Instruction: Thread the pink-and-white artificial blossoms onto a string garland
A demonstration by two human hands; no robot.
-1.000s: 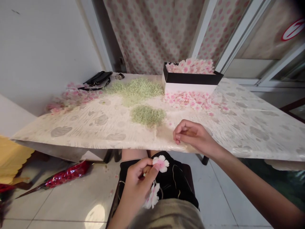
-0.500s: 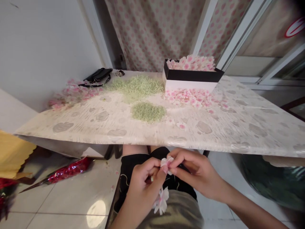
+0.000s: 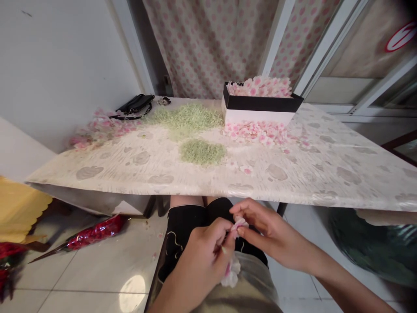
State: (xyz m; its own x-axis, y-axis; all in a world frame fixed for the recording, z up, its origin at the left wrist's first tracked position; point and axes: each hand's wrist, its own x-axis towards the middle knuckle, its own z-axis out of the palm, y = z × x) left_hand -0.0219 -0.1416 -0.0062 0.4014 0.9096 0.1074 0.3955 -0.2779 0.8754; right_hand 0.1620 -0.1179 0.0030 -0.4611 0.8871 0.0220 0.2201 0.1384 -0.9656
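Observation:
My left hand (image 3: 197, 265) sits low over my lap, its fingers shut on a thin pale stem (image 3: 223, 249). A pink-and-white fabric blossom (image 3: 239, 224) is pinched at the stem's upper end between the fingertips of my right hand (image 3: 270, 230). The two hands nearly touch. Below my left hand hangs a second whitish blossom (image 3: 231, 274), partly hidden by the fingers. How it joins the stem is hidden.
A printed oilcloth table (image 3: 156, 178) stands ahead, bearing green fibre piles (image 3: 202, 152), loose pink blossoms (image 3: 257, 132) and a black-and-white box (image 3: 260, 104) full of blossoms. A black bag (image 3: 137, 103) lies at the back. Red wrapping (image 3: 94, 232) lies on the tiled floor.
My right hand has come from beside the table edge to the stem and pinches the upper blossom. That blossom now looks bunched and is mostly hidden by my fingers.

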